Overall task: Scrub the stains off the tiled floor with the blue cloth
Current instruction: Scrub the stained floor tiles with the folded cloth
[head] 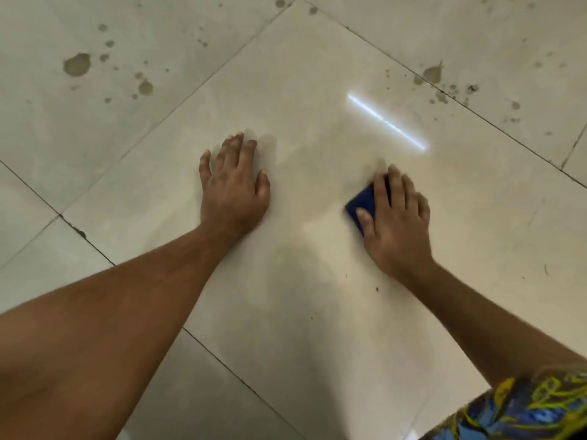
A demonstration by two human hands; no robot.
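The right hand point(394, 217) lies flat on the blue cloth point(362, 201), fingers spread and pressing it to the tiled floor point(317, 281) rather than clutching it; only a folded corner of the cloth shows past the thumb; the left hand point(233, 188) is open, palm down on the bare tile, well to the left of the cloth, seemingly as a prop.

The likely failure is slipping; the tile under the cloth is glossy enough to mirror a strip light point(386, 122) just beyond the cloth, so if it is damp the bracing palm could skid under body weight; the cloth, held by pressure alone, could bunch or slide out from under the fingers on a hard stroke.

The stains point(76, 64) are dull brown blotches and specks on the tiles far beyond the cloth, left and right; reaching them means overstretching; dark grout lines point(476, 114) could trap smeared dirt.
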